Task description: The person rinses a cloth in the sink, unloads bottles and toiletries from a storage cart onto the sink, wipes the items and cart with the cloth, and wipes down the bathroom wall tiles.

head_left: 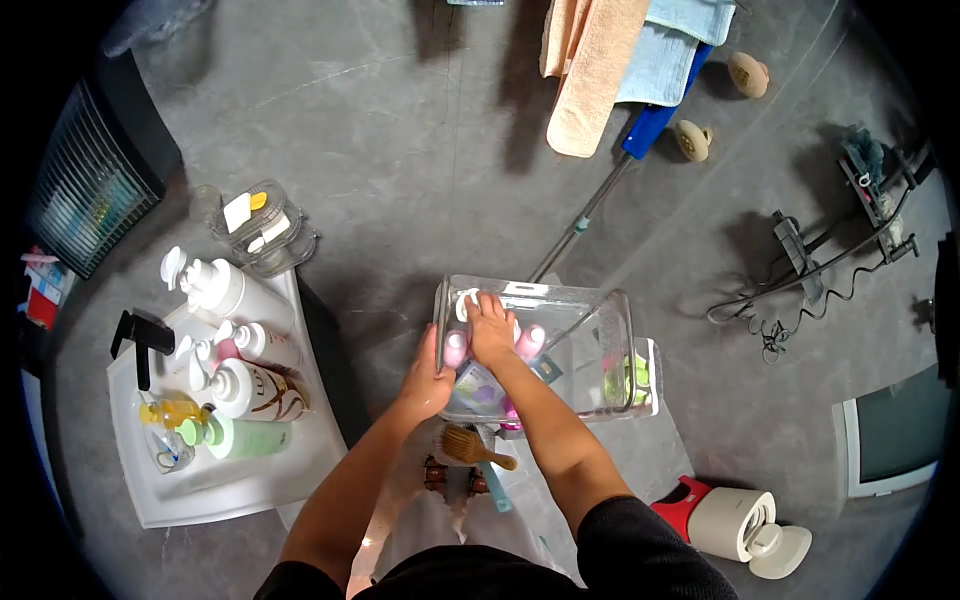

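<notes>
A clear plastic bin (590,300) stands in front of me with several bottles inside. My left hand (425,385) is closed on its left wall, fingers along the edge. Reaching into the bin, my right hand (488,335) has its fingers bent over a white piece (464,304) that looks like a pump top; what lies under the palm is hidden. Beside the right hand are a pink bottle (530,341) and another pink bottle (456,348). A wooden brush (465,444) lies below the bin, near my forearms.
At left, a white sink (150,490) holds several pump bottles (240,385) next to a black faucet (147,342). A mop pole (575,232) slants behind the bin. Towels (600,75) hang at the top, and a red-and-white device (725,520) is at lower right.
</notes>
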Motion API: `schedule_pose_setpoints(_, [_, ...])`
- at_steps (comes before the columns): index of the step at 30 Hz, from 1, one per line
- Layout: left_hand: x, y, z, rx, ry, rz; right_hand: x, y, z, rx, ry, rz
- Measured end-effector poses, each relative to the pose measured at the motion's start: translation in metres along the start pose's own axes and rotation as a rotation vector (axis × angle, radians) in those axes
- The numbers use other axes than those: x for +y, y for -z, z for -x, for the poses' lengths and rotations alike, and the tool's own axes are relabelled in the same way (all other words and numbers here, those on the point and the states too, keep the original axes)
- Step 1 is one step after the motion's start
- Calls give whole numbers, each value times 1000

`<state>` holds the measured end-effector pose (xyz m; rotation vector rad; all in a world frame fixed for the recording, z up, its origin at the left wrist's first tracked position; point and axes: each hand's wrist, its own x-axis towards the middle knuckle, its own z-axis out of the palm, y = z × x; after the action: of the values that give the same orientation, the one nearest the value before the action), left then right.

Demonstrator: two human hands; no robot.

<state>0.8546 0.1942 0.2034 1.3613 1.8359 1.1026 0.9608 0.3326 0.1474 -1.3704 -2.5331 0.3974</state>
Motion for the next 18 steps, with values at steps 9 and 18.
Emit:
schedule_pose_setpoints(9, [9, 8, -1, -115, 6, 30, 13, 18, 1, -94, 172, 160])
schedule_pose_setpoints(18, [40, 30, -9, -214, 29, -14, -5, 3, -17, -2, 107, 164])
